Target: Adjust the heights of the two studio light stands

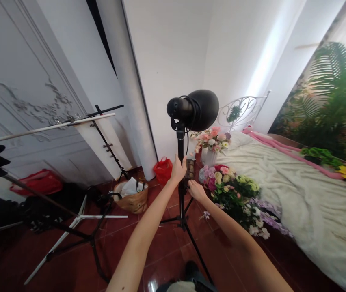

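A black studio light with a dish reflector sits on top of a black light stand in front of me. Its cable hangs beside the pole. My left hand is wrapped round the upper pole, below the lamp head. Lower down on the right side, my right hand has its fingers closed at the stand's collar, apparently on a knob that they mostly cover. The stand's legs are spread on the red tiled floor.
A bed with a cream cover stands at right, artificial flowers beside it. Behind the stand is a red bag. To the left are a wicker basket, a white tripod and more stands. My foot shows below.
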A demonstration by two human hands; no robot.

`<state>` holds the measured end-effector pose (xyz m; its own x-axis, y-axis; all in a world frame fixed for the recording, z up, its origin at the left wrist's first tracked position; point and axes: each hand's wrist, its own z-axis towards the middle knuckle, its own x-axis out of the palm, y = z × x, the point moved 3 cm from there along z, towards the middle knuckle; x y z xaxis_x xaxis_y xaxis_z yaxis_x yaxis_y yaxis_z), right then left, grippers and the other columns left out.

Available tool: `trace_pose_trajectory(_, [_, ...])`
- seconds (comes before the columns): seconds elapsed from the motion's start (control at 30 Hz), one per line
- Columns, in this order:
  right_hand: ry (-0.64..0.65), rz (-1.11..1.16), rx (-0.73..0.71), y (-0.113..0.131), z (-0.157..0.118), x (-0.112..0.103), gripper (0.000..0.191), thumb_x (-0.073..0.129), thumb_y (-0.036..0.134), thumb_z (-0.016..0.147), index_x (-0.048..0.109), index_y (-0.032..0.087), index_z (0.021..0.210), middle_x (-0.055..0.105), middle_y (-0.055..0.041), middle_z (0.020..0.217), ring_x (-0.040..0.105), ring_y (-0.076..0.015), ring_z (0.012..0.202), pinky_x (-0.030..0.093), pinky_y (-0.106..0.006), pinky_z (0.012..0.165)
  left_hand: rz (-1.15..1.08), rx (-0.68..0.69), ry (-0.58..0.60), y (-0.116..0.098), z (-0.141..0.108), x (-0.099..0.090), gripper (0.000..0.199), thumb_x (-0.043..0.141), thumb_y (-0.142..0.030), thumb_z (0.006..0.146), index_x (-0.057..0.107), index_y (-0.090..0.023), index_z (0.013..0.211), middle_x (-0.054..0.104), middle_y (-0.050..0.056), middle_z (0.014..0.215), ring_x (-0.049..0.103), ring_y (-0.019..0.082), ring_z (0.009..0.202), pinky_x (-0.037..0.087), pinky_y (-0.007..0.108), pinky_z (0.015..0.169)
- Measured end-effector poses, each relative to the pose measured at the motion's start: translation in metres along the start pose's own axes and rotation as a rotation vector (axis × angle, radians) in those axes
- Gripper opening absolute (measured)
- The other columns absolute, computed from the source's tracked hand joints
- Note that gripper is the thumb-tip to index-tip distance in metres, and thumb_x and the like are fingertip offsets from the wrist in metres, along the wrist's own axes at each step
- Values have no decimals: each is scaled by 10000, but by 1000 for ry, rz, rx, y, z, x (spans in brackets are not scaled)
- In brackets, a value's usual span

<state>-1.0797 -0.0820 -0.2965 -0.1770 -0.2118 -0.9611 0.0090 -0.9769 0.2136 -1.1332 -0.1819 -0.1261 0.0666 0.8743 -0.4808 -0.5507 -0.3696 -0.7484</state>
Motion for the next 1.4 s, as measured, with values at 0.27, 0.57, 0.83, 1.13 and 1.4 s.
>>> trace_pose_trajectory(0.27, [9, 49, 13, 0, 3, 5, 232, 449, 103, 818, 484, 193, 1029, 579, -102, 1052, 498, -221, 1024, 405, -270, 736, -34, -37, 22, 26, -13, 15, 481, 358, -469, 896, 441, -114, 1211, 654, 135, 842, 646, 243, 817, 487, 338, 698])
trace_pose_trajectory(0.57, [33, 76, 94, -1, 3, 10, 232, 497, 170, 818, 476, 203, 1046, 581, -81, 1033, 545, -187, 958, 395, -236, 701, -55, -20, 5, 30, -15, 15, 477, 340, -483, 903, 433, -108, 1183, 663, 141, 860, 651, 229, 777, 468, 299, 640])
trace_pose_trajectory(0.83, [8, 161, 147, -3, 4, 15, 237, 517, 170, 795, 486, 207, 1028, 583, -79, 1031, 554, -181, 965, 388, -227, 723, -30, -38, 13, 36, -19, 17, 477, 331, -490, 903, 429, -121, 1188, 666, 129, 869, 654, 216, 779, 463, 276, 646])
trace_pose_trajectory(1.13, [-66, 711, 166, -20, -5, 18, 167, 560, 387, 806, 531, 254, 902, 639, 0, 880, 582, -165, 778, 402, -239, 696, 5, -44, 3, 34, -21, 16, 475, 327, -489, 904, 431, -127, 1194, 666, 129, 880, 655, 231, 815, 465, 284, 652])
trace_pose_trajectory(1.4, [-215, 641, 371, -12, -4, 31, 312, 304, 452, 932, 521, 255, 826, 624, -14, 786, 587, -162, 737, 371, -216, 640, -46, -23, 1, 32, -22, 16, 451, 331, -480, 907, 431, -128, 1171, 669, 143, 907, 657, 238, 833, 476, 299, 671])
